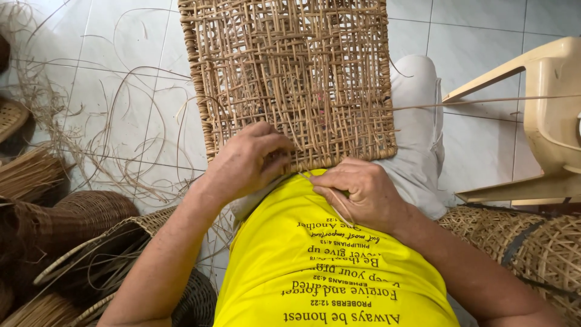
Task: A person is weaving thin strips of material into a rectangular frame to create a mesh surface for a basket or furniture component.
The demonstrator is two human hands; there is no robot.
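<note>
Mid-weave on woven panel [290,79]: left hand [248,160] grips its near edge, right hand [363,194] pinches a strand [339,203] below; next needs threading it through.

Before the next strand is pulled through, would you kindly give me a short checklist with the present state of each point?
1. Woven panel rests on the lap, near edge at the hands: ok.
2. Left hand presses on the panel's near edge: ok.
3. Right hand pinches a thin strand: ok.
4. Long strand sticking out to the right runs free, above the plastic chair: ok.
5. Where the pinched strand enters the weave: cannot tell, fingers hide it.
</note>
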